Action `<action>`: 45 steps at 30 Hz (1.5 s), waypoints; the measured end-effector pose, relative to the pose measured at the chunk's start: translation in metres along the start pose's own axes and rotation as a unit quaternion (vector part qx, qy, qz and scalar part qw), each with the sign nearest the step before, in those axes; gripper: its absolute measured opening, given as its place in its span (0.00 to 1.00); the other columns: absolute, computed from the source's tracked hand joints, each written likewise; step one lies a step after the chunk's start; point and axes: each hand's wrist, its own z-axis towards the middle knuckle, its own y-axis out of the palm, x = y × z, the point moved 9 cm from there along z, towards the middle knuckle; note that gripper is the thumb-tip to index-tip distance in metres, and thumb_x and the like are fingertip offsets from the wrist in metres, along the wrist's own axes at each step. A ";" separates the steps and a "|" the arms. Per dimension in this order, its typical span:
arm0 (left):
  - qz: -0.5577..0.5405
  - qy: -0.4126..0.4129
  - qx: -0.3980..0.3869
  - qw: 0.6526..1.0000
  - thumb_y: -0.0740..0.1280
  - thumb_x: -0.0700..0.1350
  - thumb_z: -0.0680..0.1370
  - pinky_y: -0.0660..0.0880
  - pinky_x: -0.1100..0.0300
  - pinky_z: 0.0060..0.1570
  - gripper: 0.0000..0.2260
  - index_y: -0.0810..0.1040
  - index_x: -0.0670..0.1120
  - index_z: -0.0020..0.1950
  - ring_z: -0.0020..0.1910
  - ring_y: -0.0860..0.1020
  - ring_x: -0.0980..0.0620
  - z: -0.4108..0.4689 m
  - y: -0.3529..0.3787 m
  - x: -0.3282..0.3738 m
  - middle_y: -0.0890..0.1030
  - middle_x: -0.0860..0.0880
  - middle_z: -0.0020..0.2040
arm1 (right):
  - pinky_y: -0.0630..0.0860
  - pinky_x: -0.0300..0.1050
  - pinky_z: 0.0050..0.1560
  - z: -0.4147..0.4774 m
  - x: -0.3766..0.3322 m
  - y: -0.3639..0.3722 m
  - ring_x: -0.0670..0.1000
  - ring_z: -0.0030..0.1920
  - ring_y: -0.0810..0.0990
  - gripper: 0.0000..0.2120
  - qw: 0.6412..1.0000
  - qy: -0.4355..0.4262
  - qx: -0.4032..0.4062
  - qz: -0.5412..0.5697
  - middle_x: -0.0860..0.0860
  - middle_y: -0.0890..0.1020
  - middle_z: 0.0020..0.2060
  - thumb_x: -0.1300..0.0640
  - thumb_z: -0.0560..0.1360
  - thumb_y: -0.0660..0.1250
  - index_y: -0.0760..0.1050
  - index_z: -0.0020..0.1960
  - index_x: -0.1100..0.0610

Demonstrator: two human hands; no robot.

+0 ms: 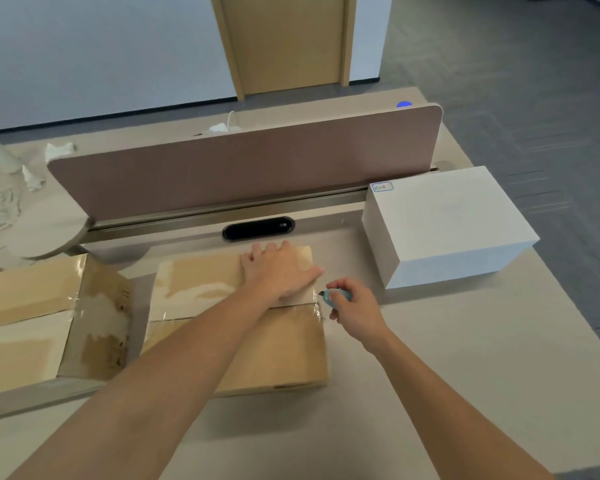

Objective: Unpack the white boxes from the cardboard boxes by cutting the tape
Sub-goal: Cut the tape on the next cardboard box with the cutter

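On the desk [430, 358], nearest the person, the sealed cardboard box [274, 355] lies between the two forearms, its top flaps meeting in a seam that runs left to right across the lid under clear tape [315, 308]. That seam is the long axis the cut must follow, and its right end lies just beside the right hand [355, 308], which is curled round a small teal cutter [338, 295] with the tip pointing left at the box's right edge, about where the tape wraps over. So the right hand is the nearer one to the start of the cut, and the stroke would likely run from right to left, towards the left forearm, which crosses the seam and may need to lift clear. Just beyond the seam the left hand [283, 271] lies flat with straight fingers, pressing the far flap down and gripping nothing. To the left an opened cardboard box [32, 327] sits with its flaps spread. Farther right a white box [444, 220] stands on the desk, well apart from the hands, near the divider [243, 174]
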 end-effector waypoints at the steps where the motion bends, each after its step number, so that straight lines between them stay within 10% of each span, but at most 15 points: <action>1: 0.000 -0.014 -0.011 1.000 0.55 0.80 0.63 0.61 0.37 0.67 0.47 0.68 0.50 0.72 0.72 0.63 0.37 0.001 0.002 0.000 0.72 0.46 0.71 | 0.74 0.37 0.33 0.000 0.000 0.000 0.46 0.28 0.77 0.06 1.000 -0.002 -0.001 0.003 0.48 0.80 0.41 0.62 0.79 0.62 0.76 0.52 0.57; 8: 0.001 -0.034 -0.032 0.999 0.59 0.74 0.66 0.64 0.38 0.66 0.42 0.66 0.51 0.73 0.72 0.63 0.37 0.009 0.005 0.002 0.72 0.48 0.70 | 0.79 0.47 0.43 0.006 0.003 0.002 0.49 0.38 0.79 0.05 0.999 -0.023 0.021 0.003 0.45 0.82 0.40 0.58 0.77 0.64 0.77 0.45 0.51; 20: -0.008 -0.029 -0.055 0.998 0.61 0.70 0.65 0.68 0.38 0.64 0.37 0.70 0.50 0.68 0.70 0.65 0.36 0.017 0.002 0.004 0.74 0.48 0.68 | 0.70 0.33 0.24 0.006 -0.010 -0.003 0.48 0.25 0.78 0.08 0.996 -0.030 0.078 -0.011 0.54 0.82 0.39 0.57 0.81 0.63 0.78 0.46 0.57; 45: -0.003 -0.002 -0.062 0.998 0.60 0.71 0.59 0.75 0.44 0.58 0.30 0.74 0.50 0.49 0.56 0.76 0.40 0.028 0.003 0.009 0.79 0.47 0.53 | 0.81 0.57 0.39 0.011 -0.008 0.000 0.56 0.36 0.81 0.12 0.993 -0.040 0.106 -0.031 0.47 0.80 0.35 0.54 0.80 0.62 0.74 0.38 0.46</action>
